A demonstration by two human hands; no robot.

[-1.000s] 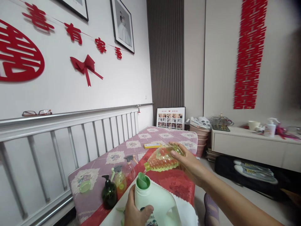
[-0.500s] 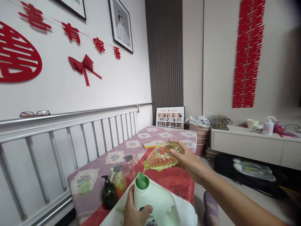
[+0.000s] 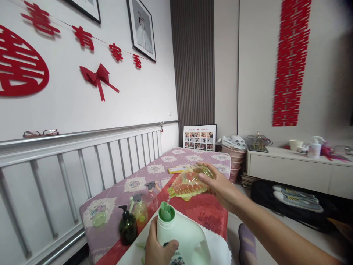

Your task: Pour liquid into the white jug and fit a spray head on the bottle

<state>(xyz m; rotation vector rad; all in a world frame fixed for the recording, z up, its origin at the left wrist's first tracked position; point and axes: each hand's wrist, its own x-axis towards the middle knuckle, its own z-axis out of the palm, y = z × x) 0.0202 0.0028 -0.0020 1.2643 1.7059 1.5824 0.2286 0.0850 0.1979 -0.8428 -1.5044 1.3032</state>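
head view: right hand (image 3: 216, 186) gripped a clear ribbed plastic bottle (image 3: 189, 185) near its base, thumb on the near side. bottle was tipped, neck angled down and left, its opening just above the mouth of a pale green plastic jug (image 3: 186, 237). thin clear stream (image 3: 168, 200) ran from the bottle neck into the green spout (image 3: 166, 212) inside the jug's mouth. left hand (image 3: 160, 244) was closed around the jug just below the neck, thumb across the front. jug mouth faced up; base out of frame, so cannot tell what it rested on. white scalloped cloth (image 3: 222, 243) showed beside the jug, red cloth (image 3: 205, 213) beyond, purple floral cover (image 3: 110, 230) underneath.

left of the jug: dark green pump bottle (image 3: 128, 227), then a spray bottle with yellowish liquid (image 3: 141, 212), then a pinkish clear spray bottle (image 3: 152, 200). light green cap (image 3: 99, 219) lay farther left on the cover. yellow and white box (image 3: 176, 170) lay behind the tipped bottle.
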